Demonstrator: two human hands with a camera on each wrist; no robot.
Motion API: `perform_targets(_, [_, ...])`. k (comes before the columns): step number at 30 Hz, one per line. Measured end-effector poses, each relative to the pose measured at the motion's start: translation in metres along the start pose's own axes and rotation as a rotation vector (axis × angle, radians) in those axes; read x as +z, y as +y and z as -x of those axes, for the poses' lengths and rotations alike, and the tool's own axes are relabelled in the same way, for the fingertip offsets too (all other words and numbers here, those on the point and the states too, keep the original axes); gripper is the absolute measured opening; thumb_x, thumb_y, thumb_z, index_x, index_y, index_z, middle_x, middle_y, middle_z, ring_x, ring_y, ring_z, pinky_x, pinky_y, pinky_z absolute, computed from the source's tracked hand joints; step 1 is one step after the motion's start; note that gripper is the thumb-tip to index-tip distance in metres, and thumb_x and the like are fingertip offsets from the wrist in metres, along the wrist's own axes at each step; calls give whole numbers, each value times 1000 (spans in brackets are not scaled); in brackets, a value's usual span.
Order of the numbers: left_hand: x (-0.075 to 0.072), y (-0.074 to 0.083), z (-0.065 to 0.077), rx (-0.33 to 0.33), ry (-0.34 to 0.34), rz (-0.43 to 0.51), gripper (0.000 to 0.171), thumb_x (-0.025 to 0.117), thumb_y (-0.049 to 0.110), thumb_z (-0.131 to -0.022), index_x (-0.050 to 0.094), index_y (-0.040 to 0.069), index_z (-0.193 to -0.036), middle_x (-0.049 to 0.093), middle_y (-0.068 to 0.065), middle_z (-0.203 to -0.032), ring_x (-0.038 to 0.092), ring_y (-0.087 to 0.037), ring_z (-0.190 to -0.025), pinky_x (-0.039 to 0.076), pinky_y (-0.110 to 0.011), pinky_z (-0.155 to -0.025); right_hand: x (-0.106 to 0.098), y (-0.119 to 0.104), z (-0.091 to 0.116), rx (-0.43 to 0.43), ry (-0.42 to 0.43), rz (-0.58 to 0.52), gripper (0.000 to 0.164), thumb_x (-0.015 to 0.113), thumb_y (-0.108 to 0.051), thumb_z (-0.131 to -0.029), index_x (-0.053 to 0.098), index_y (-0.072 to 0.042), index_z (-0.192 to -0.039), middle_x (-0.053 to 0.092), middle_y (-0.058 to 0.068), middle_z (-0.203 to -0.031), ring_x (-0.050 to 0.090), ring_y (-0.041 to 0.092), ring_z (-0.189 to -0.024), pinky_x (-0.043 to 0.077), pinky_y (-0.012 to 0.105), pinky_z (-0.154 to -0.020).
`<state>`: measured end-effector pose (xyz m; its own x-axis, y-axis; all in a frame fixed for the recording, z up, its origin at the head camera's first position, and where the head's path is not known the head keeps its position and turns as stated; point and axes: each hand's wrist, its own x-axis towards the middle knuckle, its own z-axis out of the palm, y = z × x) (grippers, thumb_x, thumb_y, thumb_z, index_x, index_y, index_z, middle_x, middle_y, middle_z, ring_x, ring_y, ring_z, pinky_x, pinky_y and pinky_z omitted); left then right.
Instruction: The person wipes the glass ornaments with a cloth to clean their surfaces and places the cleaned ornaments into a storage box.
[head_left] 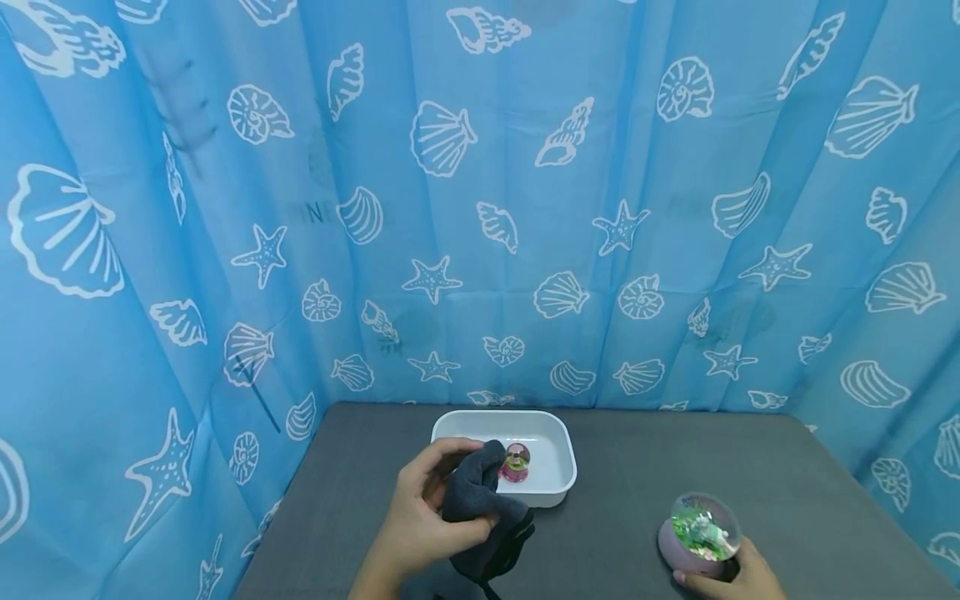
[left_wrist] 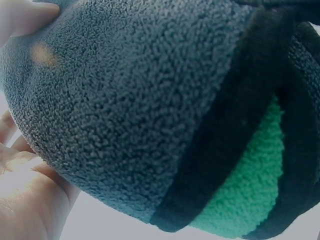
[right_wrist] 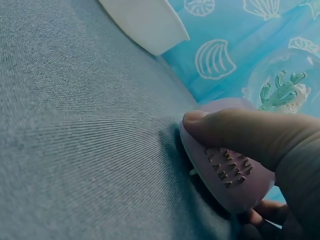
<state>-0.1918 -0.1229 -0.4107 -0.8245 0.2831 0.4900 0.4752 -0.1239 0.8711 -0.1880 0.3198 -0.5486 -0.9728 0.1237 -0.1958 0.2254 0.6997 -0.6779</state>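
Observation:
My left hand grips a bunched dark grey cloth in front of the white tray, thumb on the near side. Close up in the left wrist view, the cloth has a fuzzy pile, black edging and a green layer. Over to the right, my right hand holds a large snow globe by its pale purple base, which sits low at the grey surface. Green cactus shapes and a white figure show inside its dome; raised lettering marks the base.
Behind the cloth stands a white tray with a small pink-based snow globe in it. A grey cloth-covered table spreads beneath everything. Blue curtains with white shell prints hang at the back and sides.

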Motion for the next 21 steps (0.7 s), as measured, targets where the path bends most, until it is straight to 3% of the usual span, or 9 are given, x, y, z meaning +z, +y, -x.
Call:
perform_targets(8, [0,-2,0,0,-12,6,67,83,-4,-71,55,11,-130,56,-11,-128,62,-29,-109,58,-35,-91,-2,2,5,57,-7,13,97,80,-56,-72,45,4,-139,65,20,-117,65,27,-93,54,52,-86])
perform_targets(12, [0,-3,-1,23,-24,24,66,81,-5,-72,54,8,-131,55,-15,-128,62,-29,-109,58,-36,-91,-4,-2,9,82,31,-23,88,83,-55,-69,55,-1,-132,67,14,-113,63,18,-86,57,42,-79])
perform_targets(16, [0,-3,-1,42,-21,27,65,80,-5,-73,53,6,-131,55,-18,-127,62,-29,-108,58,-36,-91,-6,-7,11,64,70,-41,89,82,-54,-71,54,3,-133,65,20,-115,63,17,-85,57,36,-73])
perform_targets(21, [2,-3,-2,-12,-12,29,67,81,-6,-71,54,9,-131,55,-14,-129,61,-30,-111,58,-36,-92,-8,-18,14,94,129,-155,95,82,-48,-75,44,9,-141,61,29,-123,67,14,-81,59,31,-68])
